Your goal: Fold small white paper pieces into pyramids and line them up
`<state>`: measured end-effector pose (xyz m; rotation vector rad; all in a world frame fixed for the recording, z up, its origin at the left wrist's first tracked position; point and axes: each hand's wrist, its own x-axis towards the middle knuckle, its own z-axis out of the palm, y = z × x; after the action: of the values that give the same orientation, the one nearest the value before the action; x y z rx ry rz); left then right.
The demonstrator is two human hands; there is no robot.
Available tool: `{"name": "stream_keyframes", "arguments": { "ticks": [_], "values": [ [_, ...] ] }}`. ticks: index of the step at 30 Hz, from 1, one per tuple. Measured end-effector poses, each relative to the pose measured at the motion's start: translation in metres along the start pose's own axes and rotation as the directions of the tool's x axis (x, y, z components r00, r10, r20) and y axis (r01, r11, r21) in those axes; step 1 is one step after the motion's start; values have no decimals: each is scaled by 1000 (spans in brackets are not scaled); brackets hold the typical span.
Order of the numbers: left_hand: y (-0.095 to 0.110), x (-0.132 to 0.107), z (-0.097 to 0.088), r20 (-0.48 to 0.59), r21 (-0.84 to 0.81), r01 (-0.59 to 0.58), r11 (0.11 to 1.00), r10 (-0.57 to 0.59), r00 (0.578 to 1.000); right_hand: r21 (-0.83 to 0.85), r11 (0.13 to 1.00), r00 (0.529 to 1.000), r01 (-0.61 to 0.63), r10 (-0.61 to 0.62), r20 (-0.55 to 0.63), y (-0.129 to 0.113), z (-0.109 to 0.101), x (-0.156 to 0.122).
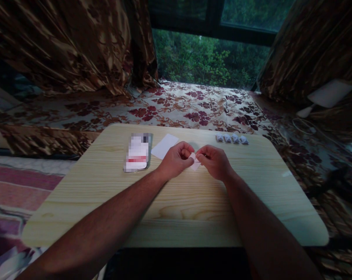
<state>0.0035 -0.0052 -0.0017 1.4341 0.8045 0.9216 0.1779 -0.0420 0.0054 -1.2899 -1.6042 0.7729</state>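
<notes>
A small, partly folded piece of white paper (196, 165) is pinched between my two hands, just above the middle of the wooden table (181, 202). My left hand (178, 158) grips its left side with thumb and fingers curled together. On the other side, my right hand (214, 160) closes thumb and forefinger on the paper's upper right part. Fingertips hide some of the folds. Beyond my left hand lies flat white paper (165, 145). Several small folded paper pieces (235, 139) form a row near the table's far edge, to the right.
A blurred-out phone-like object (137, 152) lies on the table's left part. Past the far edge is a ledge with a flowered cloth (199, 105), below a window between brown curtains. A white lamp (330, 94) stands at the right.
</notes>
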Motion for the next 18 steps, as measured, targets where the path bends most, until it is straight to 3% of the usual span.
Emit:
{"name": "stream_keyframes", "arguments": {
  "ticks": [12,18],
  "values": [
    [0,-5,5,23,135,-97,986,94,995,-131,991,999,12,-16,-34,1,2,-1],
    [1,-6,5,25,168,-126,978,124,992,-113,994,998,12,-20,-67,1,6,-1]
  ]
}}
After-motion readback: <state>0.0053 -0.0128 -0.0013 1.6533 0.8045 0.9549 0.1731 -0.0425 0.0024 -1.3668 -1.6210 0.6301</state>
